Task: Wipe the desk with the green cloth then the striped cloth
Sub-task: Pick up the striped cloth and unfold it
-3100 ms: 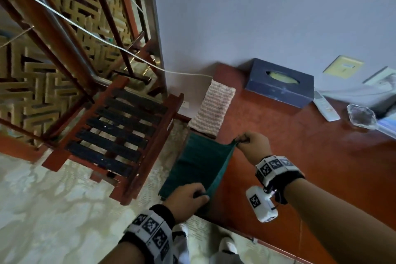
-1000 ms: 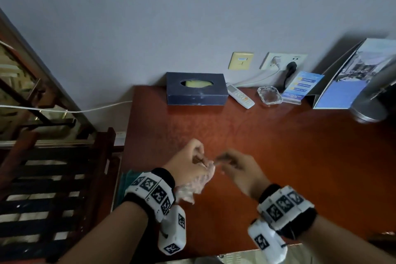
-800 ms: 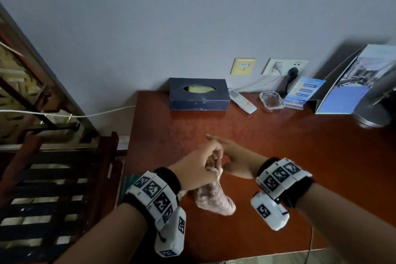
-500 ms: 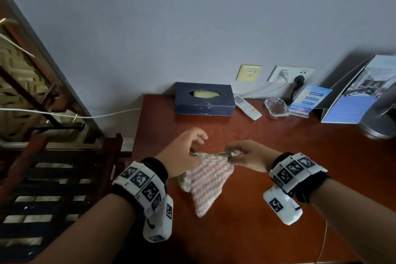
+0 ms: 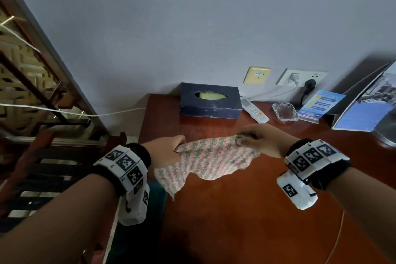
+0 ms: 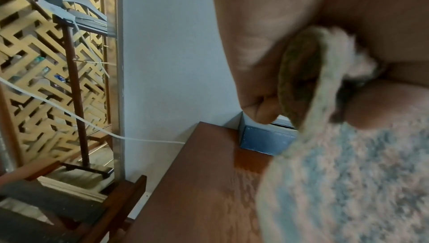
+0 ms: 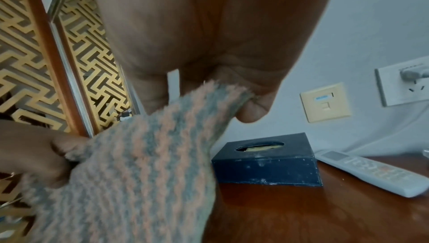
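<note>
So the tissue box at 12 o'clock on the desk has a yellowish tissue in its slot. Left hand and right hand each pinch a top corner of the striped cloth, stretched between them above the desk, rest hanging. Green cloth sits at 7 o'clock.

Tissue box, remote, glass ashtray along the wall.
</note>
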Available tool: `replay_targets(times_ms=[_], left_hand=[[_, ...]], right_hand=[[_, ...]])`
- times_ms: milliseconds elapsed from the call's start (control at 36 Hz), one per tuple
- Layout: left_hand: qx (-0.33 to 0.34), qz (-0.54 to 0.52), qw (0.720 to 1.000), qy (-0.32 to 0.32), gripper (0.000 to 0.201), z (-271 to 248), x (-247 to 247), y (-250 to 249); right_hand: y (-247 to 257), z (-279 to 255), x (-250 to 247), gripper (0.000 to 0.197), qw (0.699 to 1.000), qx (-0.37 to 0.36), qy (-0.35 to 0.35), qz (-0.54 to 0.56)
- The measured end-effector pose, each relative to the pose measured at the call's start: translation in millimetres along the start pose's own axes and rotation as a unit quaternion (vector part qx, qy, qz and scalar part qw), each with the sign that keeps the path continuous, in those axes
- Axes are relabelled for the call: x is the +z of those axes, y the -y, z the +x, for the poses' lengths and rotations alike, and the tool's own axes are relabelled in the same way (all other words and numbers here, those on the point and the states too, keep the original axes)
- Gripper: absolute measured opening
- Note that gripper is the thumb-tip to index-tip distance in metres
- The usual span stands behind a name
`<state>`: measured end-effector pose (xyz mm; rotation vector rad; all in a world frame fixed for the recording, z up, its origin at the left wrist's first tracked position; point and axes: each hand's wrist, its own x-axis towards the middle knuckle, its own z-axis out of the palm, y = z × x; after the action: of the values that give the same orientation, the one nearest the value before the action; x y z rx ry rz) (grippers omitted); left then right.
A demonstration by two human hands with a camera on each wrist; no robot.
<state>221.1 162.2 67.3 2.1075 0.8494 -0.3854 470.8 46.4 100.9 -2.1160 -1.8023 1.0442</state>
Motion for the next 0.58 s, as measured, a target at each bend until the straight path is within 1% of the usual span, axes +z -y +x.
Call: replay_targets(times_ms=[28, 83, 139, 194, 250, 278, 306, 361, 444, 500, 556, 583], left_hand=[[0.0, -0.007, 1.0, 0.002, 0.008, 1.6, -2.2, 0.5], [-0.008, -0.026, 1.0, -0.002, 0.012, 5.8, -7.7, 0.4], [-0.018, -0.021, 1.0, -0.015, 0.009, 11.6, -13.3, 0.1], [-0.016, 0.0, 0.999, -0.033, 0.015, 17.5, -19.7, -0.3], [-0.014, 0.015, 0.998, -0.064, 0.025, 25.4, -26.3, 0.3], [-0.016, 0.018, 0.995, -0.099, 0.028, 30.5, -30.1, 2.2], [-0.023, 0.028, 0.989, -0.144, 0.03, 35.4, -34.7, 4.3], [-0.022, 0.051, 0.971, -0.233, 0.03, 45.0, -46.4, 7.6], [-0.007, 0.049, 0.942, -0.331, 0.019, 54.5, -64.4, 6.5], [-0.003, 0.033, 0.923, -0.384, 0.014, 61.8, -72.2, 8.7], [-0.014, 0.023, 0.913, -0.406, 0.01, 65.9, -75.5, 11.1], [-0.018, 0.027, 0.913, -0.406, 0.008, 68.3, -75.0, 14.1]], right_hand=[[-1.5, 1.7, -1.6, 0.009, 1.0, 0.001, 0.008, 0.001], [-3.9, 6.3, -5.5, 0.016, 1.0, 0.015, 0.015, -0.003], [-7.5, 14.1, -9.0, 0.02, 0.999, 0.033, 0.014, -0.013], [-11.2, 24.5, -12.2, 0.026, 0.998, 0.046, -0.009, -0.053], [-15.2, 36.9, -15.7, 0.017, 0.994, 0.055, -0.055, -0.074], [-17.1, 44.0, -17.6, 0.015, 0.992, 0.056, -0.086, -0.079], [-18.9, 51.1, -19.5, 0.016, 0.988, 0.055, -0.12, -0.083], [-21.4, 65.1, -23.6, 0.018, 0.979, 0.051, -0.187, -0.065], [-19.8, 82.4, -29.4, 0.022, 0.962, 0.038, -0.269, -0.012], [-18.8, 91.2, -29.7, 0.026, 0.957, 0.019, -0.291, 0.001], [-18.7, 97.9, -25.2, 0.029, 0.955, 0.0, -0.295, 0.002], [-20.1, 101.2, -21.3, 0.03, 0.955, -0.005, -0.296, -0.002]])
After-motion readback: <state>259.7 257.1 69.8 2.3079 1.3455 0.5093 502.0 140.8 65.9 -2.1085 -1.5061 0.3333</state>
